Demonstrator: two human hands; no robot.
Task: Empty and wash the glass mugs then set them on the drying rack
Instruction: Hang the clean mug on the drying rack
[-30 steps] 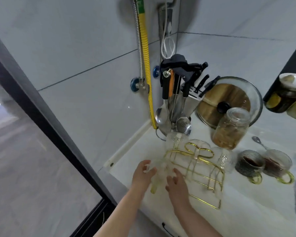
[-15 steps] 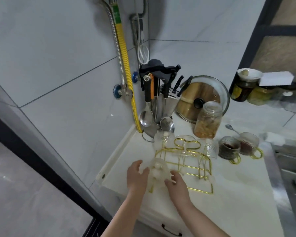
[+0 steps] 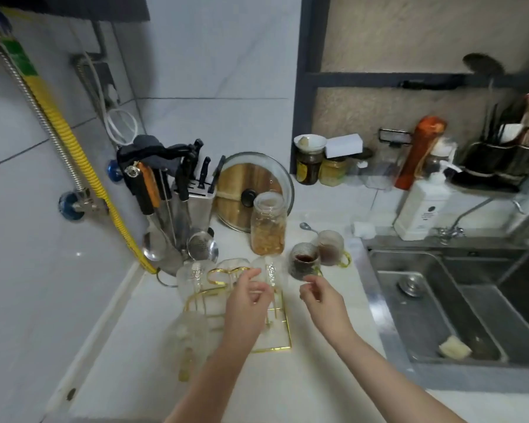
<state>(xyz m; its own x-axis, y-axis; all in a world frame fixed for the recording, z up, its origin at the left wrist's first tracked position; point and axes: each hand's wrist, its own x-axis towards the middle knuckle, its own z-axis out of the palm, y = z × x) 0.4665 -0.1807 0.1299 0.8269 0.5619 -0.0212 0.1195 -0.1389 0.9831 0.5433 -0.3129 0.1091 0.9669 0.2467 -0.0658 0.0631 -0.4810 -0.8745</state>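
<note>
Both hands, left (image 3: 247, 303) and right (image 3: 322, 300), are held loosely apart above the gold rack (image 3: 275, 348) at frame centre; nothing is gripped. Writing on the white bottle (image 3: 422, 206), upper right, cannot be read.

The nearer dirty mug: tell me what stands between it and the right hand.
Nothing visible. The right hand hovers empty just short of the nearer dirty mug, bare counter below. The second mug stands behind it.
</note>
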